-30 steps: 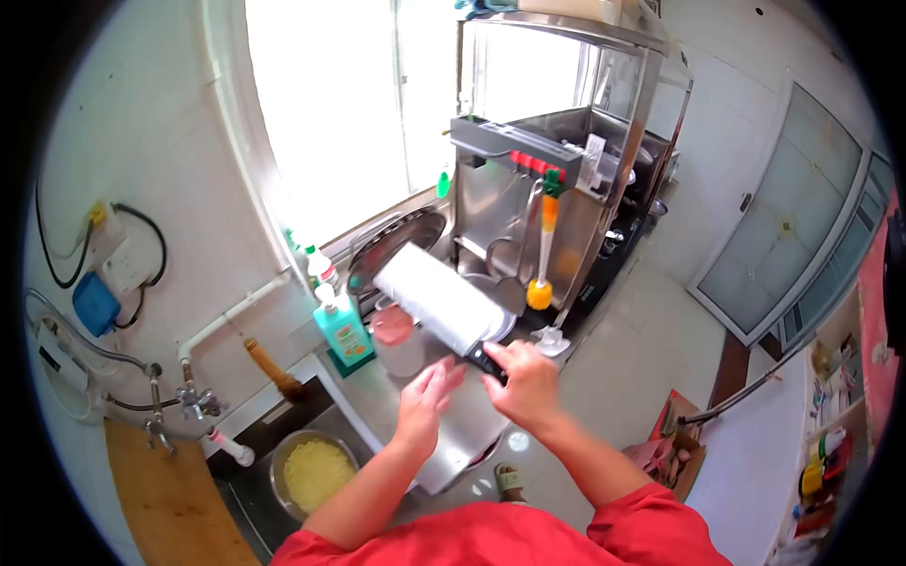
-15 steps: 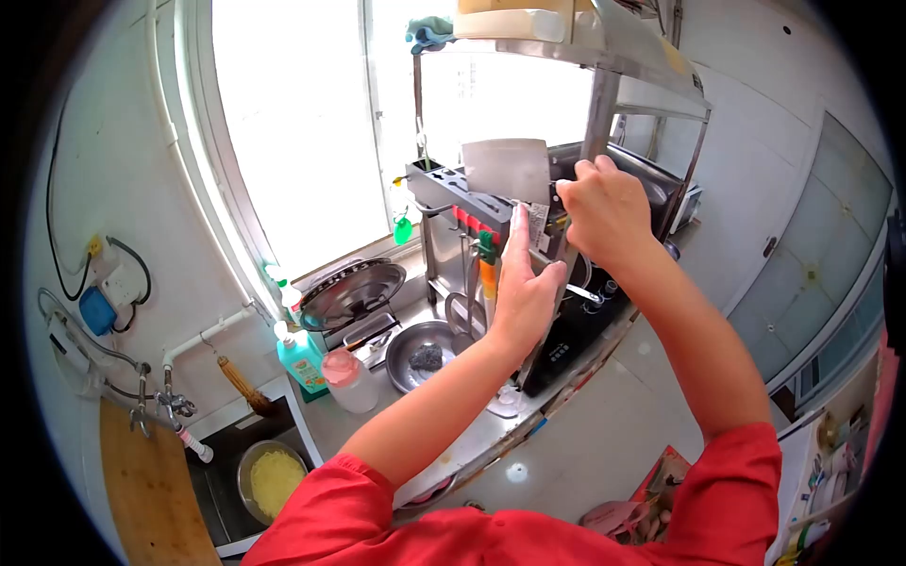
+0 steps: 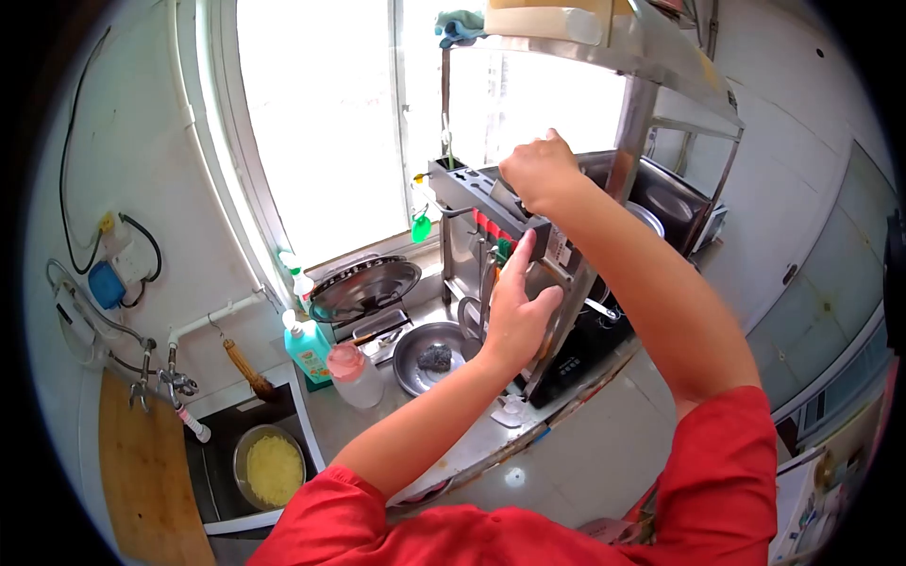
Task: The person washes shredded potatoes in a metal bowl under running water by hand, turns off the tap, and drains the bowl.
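My right hand [image 3: 540, 172] is closed over the handle of a cleaver, above the grey knife rack [image 3: 477, 195] at the counter's back. Only a small part of the cleaver's blade [image 3: 507, 200] shows, at the top of the rack; its lower part is hidden and looks to be in a slot. My left hand [image 3: 519, 316] has its fingers stretched up against the near end of the rack, thumb apart, holding nothing. Red hooks [image 3: 493, 226] line the rack's side, with utensils hanging under them, partly behind my left hand.
A steel bowl [image 3: 408, 370] with a dark scrubber [image 3: 434, 357] stands beside a pink-lidded jar [image 3: 353, 377] and a green bottle [image 3: 307, 351]. In the sink [image 3: 219, 464] sits a bowl of yellow shreds [image 3: 275, 470]. A metal shelf post [image 3: 634, 132] rises near my right arm.
The cleaver, its broad blade in full view before, has come down to the rack with my right hand, which moved left. My left hand stays at the rack's end. The view shifted slightly.
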A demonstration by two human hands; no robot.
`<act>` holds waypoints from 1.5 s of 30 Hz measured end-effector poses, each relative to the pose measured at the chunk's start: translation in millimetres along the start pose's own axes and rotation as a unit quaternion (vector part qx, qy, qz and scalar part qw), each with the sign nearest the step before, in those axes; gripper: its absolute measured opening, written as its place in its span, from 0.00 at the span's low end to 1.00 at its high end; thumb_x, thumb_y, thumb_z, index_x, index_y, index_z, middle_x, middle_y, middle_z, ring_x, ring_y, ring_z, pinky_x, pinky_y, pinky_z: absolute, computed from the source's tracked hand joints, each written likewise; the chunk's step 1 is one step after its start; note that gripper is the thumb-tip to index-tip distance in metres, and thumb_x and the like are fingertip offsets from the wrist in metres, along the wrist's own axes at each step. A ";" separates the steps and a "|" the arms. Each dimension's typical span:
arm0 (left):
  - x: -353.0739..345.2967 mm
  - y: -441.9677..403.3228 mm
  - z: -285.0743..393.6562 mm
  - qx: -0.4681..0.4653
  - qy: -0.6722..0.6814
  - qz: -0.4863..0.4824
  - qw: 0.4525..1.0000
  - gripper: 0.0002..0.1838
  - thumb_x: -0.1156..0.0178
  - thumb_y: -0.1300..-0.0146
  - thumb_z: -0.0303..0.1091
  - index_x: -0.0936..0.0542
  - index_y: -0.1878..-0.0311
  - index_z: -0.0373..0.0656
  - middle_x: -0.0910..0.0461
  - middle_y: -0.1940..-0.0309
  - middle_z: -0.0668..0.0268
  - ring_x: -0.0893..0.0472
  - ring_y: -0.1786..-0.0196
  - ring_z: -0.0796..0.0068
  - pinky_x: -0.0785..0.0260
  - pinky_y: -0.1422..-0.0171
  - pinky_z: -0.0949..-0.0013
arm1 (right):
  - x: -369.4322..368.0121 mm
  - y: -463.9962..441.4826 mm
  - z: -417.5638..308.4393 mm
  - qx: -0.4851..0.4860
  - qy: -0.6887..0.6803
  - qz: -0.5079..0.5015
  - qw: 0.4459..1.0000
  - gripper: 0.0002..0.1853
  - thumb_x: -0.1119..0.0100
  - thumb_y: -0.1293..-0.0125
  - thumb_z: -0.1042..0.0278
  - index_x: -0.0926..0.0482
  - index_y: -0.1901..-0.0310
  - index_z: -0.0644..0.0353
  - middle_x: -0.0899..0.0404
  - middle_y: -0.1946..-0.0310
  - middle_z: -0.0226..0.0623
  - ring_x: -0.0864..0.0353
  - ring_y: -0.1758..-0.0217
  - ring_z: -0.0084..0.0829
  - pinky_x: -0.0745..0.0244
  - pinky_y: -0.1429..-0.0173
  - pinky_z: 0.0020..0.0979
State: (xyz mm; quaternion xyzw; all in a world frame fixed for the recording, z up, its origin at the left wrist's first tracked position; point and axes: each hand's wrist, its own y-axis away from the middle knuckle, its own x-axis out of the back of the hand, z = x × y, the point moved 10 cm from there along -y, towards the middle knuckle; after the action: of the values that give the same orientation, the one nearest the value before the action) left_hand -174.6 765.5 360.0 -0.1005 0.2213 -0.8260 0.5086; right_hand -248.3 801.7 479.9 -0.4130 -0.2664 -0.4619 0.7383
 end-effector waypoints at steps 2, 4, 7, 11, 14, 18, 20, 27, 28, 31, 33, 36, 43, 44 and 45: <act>12.8 15.1 -8.3 0.010 0.059 0.010 0.998 0.27 0.46 0.44 0.23 0.30 0.37 0.35 0.30 0.38 0.59 0.35 0.32 0.69 0.47 0.28 0.61 | -18.1 -14.6 -18.2 0.021 0.034 0.021 0.999 0.05 0.36 0.52 0.71 0.16 0.71 0.49 0.16 0.68 0.33 0.18 0.54 0.32 0.33 0.47 0.38; 28.9 39.6 -27.3 0.019 0.072 -0.022 0.997 0.17 0.49 0.41 0.19 0.23 0.48 0.33 0.23 0.47 0.61 0.26 0.42 0.74 0.39 0.35 0.69 | -17.1 -20.2 -31.7 0.063 0.064 -0.010 0.996 0.06 0.35 0.55 0.70 0.17 0.72 0.47 0.16 0.69 0.32 0.19 0.53 0.31 0.33 0.46 0.38; 79.2 105.7 -85.6 0.123 0.032 -0.027 0.991 0.10 0.49 0.42 0.19 0.20 0.59 0.34 0.18 0.61 0.64 0.21 0.56 0.78 0.31 0.47 0.74 | -32.4 -29.0 -45.2 0.090 0.119 0.019 0.989 0.10 0.33 0.61 0.70 0.17 0.72 0.49 0.16 0.67 0.35 0.19 0.49 0.35 0.37 0.33 0.50; 186.6 230.3 -172.5 0.284 0.012 0.068 0.956 0.08 0.48 0.42 0.19 0.20 0.61 0.34 0.18 0.63 0.64 0.20 0.56 0.76 0.29 0.46 0.72 | -15.8 -23.3 -61.8 0.059 0.073 -0.049 0.994 0.15 0.42 0.60 0.78 0.19 0.66 0.58 0.19 0.57 0.46 0.26 0.40 0.46 0.53 0.28 0.59; 258.1 336.3 -202.1 0.383 0.006 0.171 0.908 0.09 0.48 0.41 0.19 0.22 0.59 0.34 0.19 0.62 0.62 0.20 0.56 0.73 0.28 0.47 0.70 | 14.8 -13.5 -124.9 0.124 -0.143 0.102 0.977 0.22 0.49 0.53 0.85 0.21 0.53 0.67 0.20 0.65 0.53 0.22 0.50 0.46 0.29 0.44 0.43; 322.4 439.7 -197.3 0.460 0.065 0.304 0.832 0.12 0.48 0.40 0.20 0.25 0.52 0.35 0.21 0.56 0.59 0.19 0.55 0.70 0.27 0.47 0.69 | 15.0 33.9 -310.9 0.176 -0.533 0.032 0.827 0.14 0.45 0.49 0.80 0.20 0.58 0.64 0.21 0.62 0.49 0.21 0.54 0.45 0.26 0.49 0.41; 361.0 481.8 -190.6 0.469 0.095 0.364 0.799 0.14 0.48 0.40 0.21 0.27 0.50 0.36 0.21 0.55 0.59 0.19 0.55 0.69 0.27 0.47 0.69 | -22.6 64.9 -436.0 0.200 -0.617 -0.046 0.760 0.12 0.41 0.48 0.76 0.20 0.60 0.62 0.22 0.64 0.47 0.22 0.56 0.48 0.26 0.50 0.43; 534.9 596.1 -198.7 0.453 0.116 0.455 0.758 0.25 0.47 0.44 0.20 0.35 0.41 0.34 0.29 0.45 0.51 0.19 0.54 0.61 0.25 0.48 0.67 | -138.0 166.3 -753.4 0.012 -0.719 -0.382 0.581 0.25 0.36 0.43 0.70 0.27 0.43 0.64 0.23 0.49 0.47 0.19 0.55 0.34 0.24 0.52 0.33; 561.8 608.7 -203.4 0.462 0.098 0.471 0.745 0.27 0.46 0.44 0.21 0.37 0.40 0.35 0.31 0.43 0.50 0.19 0.54 0.60 0.25 0.48 0.66 | -172.6 182.0 -779.5 -0.094 -0.721 -0.428 0.536 0.30 0.35 0.43 0.66 0.30 0.40 0.65 0.24 0.48 0.49 0.20 0.54 0.34 0.25 0.51 0.35; 625.4 628.2 -221.7 0.509 0.073 0.451 0.729 0.32 0.45 0.43 0.24 0.41 0.34 0.38 0.37 0.35 0.52 0.24 0.45 0.57 0.27 0.48 0.63 | -217.2 201.2 -843.6 -0.176 -0.707 -0.498 0.471 0.39 0.35 0.41 0.62 0.43 0.31 0.64 0.32 0.39 0.51 0.26 0.42 0.38 0.27 0.45 0.34; 668.4 646.5 -260.8 0.512 -0.018 0.418 0.750 0.33 0.42 0.43 0.26 0.41 0.34 0.39 0.38 0.35 0.52 0.29 0.39 0.55 0.28 0.46 0.60 | -271.0 204.7 -887.4 -0.150 -0.765 -0.409 0.474 0.40 0.35 0.41 0.60 0.44 0.30 0.61 0.35 0.36 0.48 0.29 0.40 0.40 0.30 0.41 0.37; 717.5 648.7 -312.2 0.526 -0.190 0.335 0.758 0.38 0.39 0.44 0.31 0.44 0.32 0.38 0.39 0.34 0.48 0.36 0.34 0.51 0.38 0.35 0.58 | -259.0 166.5 -898.1 -0.102 -0.677 -0.355 0.637 0.41 0.36 0.41 0.57 0.44 0.31 0.63 0.39 0.35 0.59 0.37 0.33 0.50 0.42 0.30 0.41; 757.5 626.3 -329.1 0.444 -0.349 0.257 0.785 0.41 0.40 0.38 0.44 0.48 0.28 0.38 0.42 0.32 0.46 0.42 0.29 0.50 0.48 0.27 0.58 | -288.4 139.8 -915.7 -0.190 -0.567 -0.392 0.700 0.45 0.35 0.43 0.49 0.47 0.29 0.54 0.45 0.33 0.57 0.43 0.31 0.59 0.48 0.28 0.48; 764.7 631.3 -339.2 0.446 -0.350 0.253 0.784 0.41 0.40 0.38 0.44 0.48 0.28 0.38 0.42 0.32 0.46 0.42 0.29 0.50 0.48 0.27 0.58 | -287.1 140.0 -922.4 -0.193 -0.567 -0.394 0.697 0.45 0.35 0.43 0.49 0.47 0.29 0.54 0.45 0.33 0.57 0.43 0.31 0.59 0.48 0.28 0.48; 767.5 630.9 -350.6 0.447 -0.230 0.271 0.821 0.40 0.43 0.36 0.46 0.48 0.28 0.39 0.41 0.32 0.48 0.41 0.29 0.53 0.48 0.27 0.60 | -293.3 147.1 -931.6 -0.216 -0.566 -0.422 0.674 0.46 0.35 0.44 0.48 0.47 0.29 0.55 0.46 0.32 0.56 0.42 0.32 0.59 0.47 0.28 0.48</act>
State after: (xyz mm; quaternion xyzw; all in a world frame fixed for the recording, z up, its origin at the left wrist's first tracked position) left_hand -164.8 -63.9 -289.6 0.0143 -0.2771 -0.6163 0.7370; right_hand -231.1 173.9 -282.5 -0.5873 -0.6719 -0.4468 0.0629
